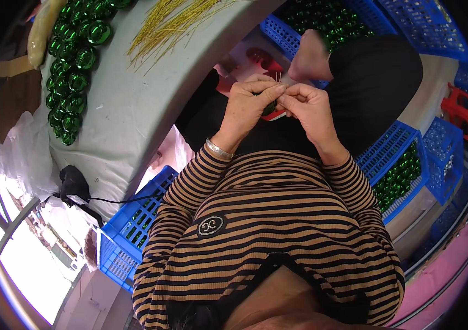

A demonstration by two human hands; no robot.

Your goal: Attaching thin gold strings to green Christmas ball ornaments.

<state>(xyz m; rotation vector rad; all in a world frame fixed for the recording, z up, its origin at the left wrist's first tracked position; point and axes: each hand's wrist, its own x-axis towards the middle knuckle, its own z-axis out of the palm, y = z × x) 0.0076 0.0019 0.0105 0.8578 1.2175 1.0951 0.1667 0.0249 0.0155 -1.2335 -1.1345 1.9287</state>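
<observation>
Green bauble (270, 107) is pinched between both hands at chest height, mostly hidden by fingers. Left hand (248, 104) curls shut around it to steady it; right hand (308, 107) pinches its cap end. More baubles (72, 71) and gold wires (173, 22) lie on the table (129, 110), within reach.

We are in a small workshop where ornaments get assembled by hand: a padded grey worktable (135, 104) carries a long row of shiny green baubles (72, 60) and a loose bundle of gold wire strands (171, 22), and blue plastic crates (396, 148) stand all around us, several filled with more green baubles, with a red stool (461, 110) off to one side
</observation>
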